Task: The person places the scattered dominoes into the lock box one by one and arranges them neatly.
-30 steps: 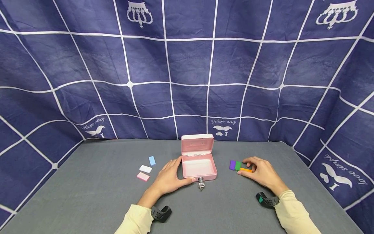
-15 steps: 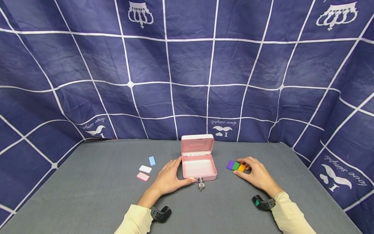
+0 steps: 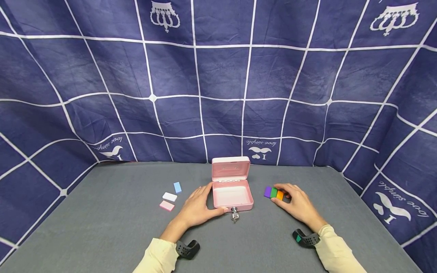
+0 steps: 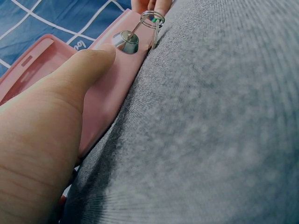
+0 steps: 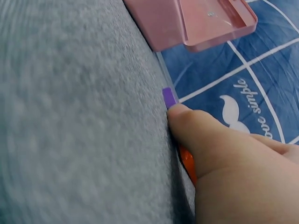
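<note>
An open pink metal cash box [image 3: 233, 195] stands mid-table in the head view, with its lid [image 3: 230, 169] raised at the back. My left hand [image 3: 198, 206] spans its front left corner: fingers lie along the left side and the thumb presses the front beside the lock [image 4: 126, 42]. A key ring [image 4: 153, 18] hangs from that lock. To the right of the box, my right hand [image 3: 297, 203] pinches a row of blocks between thumb and curled fingers. The row runs from a purple block [image 3: 268, 191] through a green block [image 3: 274, 192] to an orange block [image 3: 280, 195].
Left of my left hand lie a blue block [image 3: 177, 187], a white block [image 3: 169, 196] and a pink block [image 3: 167, 206] on the grey table [image 3: 112, 212]. A dark blue patterned cloth [image 3: 218, 76] hangs behind the table's far edge.
My right hand has moved left, pushing the row of blocks slightly toward the box. The orange block, first seen as a thin bar, now lines up with the others. The left hand stays put.
</note>
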A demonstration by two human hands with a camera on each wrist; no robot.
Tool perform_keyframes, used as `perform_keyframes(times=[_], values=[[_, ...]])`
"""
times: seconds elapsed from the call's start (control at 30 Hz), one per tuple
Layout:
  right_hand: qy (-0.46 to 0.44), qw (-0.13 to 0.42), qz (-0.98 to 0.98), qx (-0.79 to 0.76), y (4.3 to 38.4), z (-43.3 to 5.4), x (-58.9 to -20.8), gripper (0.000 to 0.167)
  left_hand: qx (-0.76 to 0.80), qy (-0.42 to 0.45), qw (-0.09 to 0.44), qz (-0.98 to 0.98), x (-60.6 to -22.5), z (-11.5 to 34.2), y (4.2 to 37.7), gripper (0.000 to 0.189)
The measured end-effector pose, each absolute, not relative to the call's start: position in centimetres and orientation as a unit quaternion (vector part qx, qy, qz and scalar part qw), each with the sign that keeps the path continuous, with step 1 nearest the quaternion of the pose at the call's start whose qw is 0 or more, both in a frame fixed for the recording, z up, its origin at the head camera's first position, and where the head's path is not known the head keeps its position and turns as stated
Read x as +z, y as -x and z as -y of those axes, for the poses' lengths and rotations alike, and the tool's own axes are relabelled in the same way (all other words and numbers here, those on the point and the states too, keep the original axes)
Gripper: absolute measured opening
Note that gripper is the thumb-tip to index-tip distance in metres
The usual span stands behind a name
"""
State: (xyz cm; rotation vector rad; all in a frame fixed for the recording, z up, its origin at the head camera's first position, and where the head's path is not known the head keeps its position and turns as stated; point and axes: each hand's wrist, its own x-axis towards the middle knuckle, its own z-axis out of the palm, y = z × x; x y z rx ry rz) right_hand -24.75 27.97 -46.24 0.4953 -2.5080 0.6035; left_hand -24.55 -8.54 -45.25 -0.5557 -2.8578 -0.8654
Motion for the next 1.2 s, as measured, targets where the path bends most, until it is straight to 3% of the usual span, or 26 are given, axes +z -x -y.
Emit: perform_keyframes(times=[0.7, 1.2], values=[[-0.19, 0.287, 0.908, 0.238, 25.1, -26.7, -46.1, 0.037, -0.3, 0.179, 0.05, 0.936, -45.0, 8.7, 24.3, 0.105], [-0.168, 0.273, 0.913, 0.254, 25.3, -24.4, -46.3, 0.034, -0.299, 0.178, 0.036, 0.937, -45.0, 8.7, 24.2, 0.107]])
